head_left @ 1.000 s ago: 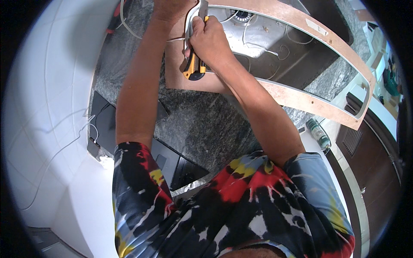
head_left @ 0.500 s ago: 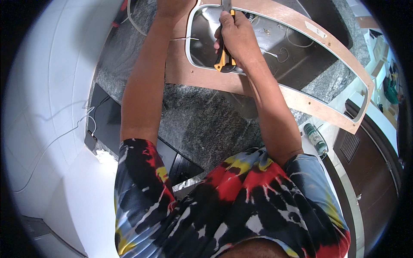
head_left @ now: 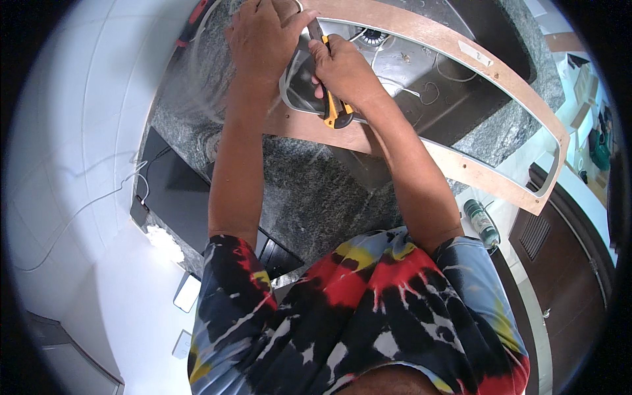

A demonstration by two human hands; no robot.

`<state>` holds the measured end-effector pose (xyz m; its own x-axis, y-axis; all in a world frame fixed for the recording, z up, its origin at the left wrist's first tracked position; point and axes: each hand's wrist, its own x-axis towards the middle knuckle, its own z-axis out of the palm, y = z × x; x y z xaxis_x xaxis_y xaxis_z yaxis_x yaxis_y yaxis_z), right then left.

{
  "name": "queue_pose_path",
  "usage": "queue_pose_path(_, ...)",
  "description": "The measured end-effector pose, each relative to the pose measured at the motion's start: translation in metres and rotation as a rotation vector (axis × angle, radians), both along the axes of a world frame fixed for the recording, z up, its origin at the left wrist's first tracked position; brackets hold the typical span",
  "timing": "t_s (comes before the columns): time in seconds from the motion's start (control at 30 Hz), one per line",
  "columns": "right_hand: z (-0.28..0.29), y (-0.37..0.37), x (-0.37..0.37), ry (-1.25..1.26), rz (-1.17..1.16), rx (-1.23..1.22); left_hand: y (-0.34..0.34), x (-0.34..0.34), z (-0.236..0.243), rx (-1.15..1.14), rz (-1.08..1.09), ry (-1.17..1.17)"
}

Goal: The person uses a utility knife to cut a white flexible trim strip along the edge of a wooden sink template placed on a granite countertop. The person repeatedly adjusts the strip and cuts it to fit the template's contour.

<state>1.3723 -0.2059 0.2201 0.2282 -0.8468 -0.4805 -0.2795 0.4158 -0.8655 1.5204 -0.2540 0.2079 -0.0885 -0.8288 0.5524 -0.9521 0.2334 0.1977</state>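
Note:
My right hand (head_left: 345, 72) is closed round the handle of a yellow-and-black utility knife (head_left: 338, 115), whose metal end points up and left. A flat, light-brown wooden frame (head_left: 322, 133) with rounded corners lies across the sink and counter. White trim (head_left: 284, 85) runs along its inner edge. At the frame's left end my left hand (head_left: 263, 49) grips the wood, its thumb stretched toward the knife tip. Some of its fingers are cut off by the upper edge. Thin white trimmings (head_left: 408, 90) lie in the steel sink (head_left: 461, 108) below the frame.
Grey stone countertop (head_left: 309, 204) spreads under the frame. A black flat panel (head_left: 174, 178) lies on the left, beside a thin white cable (head_left: 99, 201). A red-and-black tool (head_left: 191, 26) is at upper left. A green bottle (head_left: 482, 224) stands at right, near a dark door (head_left: 573, 263).
My left hand has come down and right into fuller view at the frame's end. The knife and my right hand have shifted slightly left and down. The frame has moved a little.

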Motion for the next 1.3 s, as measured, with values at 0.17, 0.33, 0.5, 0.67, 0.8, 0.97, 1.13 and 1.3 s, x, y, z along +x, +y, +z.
queue_pose_path(0.17, 0.005, -0.012, -0.016, 0.037, 0.098, -0.038, -0.008, -0.002, 0.03, 0.42, 0.051, 0.341)
queue_pose_path(0.33, 0.005, -0.015, -0.018, -0.018, 0.116, -0.001, -0.03, 0.0, 0.006, 0.143, -0.116, 0.087)
queue_pose_path(0.5, 0.003, -0.009, -0.011, 0.019, 0.094, -0.056, -0.046, 0.016, -0.019, 0.285, -0.185, 0.336)
queue_pose_path(0.67, -0.005, 0.002, 0.006, -0.048, -0.008, 0.008, -0.038, 0.016, -0.011, -0.005, -0.303, 0.162)
queue_pose_path(0.8, -0.001, 0.008, 0.011, -0.041, -0.037, -0.028, -0.036, 0.015, 0.0, 0.177, -0.376, 0.238)
queue_pose_path(0.97, 0.002, 0.011, 0.013, 0.028, -0.028, -0.092, -0.038, 0.016, -0.005, 0.16, -0.361, 0.316)
queue_pose_path(1.13, 0.001, 0.01, 0.014, 0.015, -0.016, -0.061, -0.042, 0.019, -0.011, 0.093, -0.395, 0.373)
queue_pose_path(1.3, -0.004, 0.006, 0.016, -0.017, -0.042, -0.053, -0.038, 0.018, -0.012, 0.081, -0.347, 0.361)
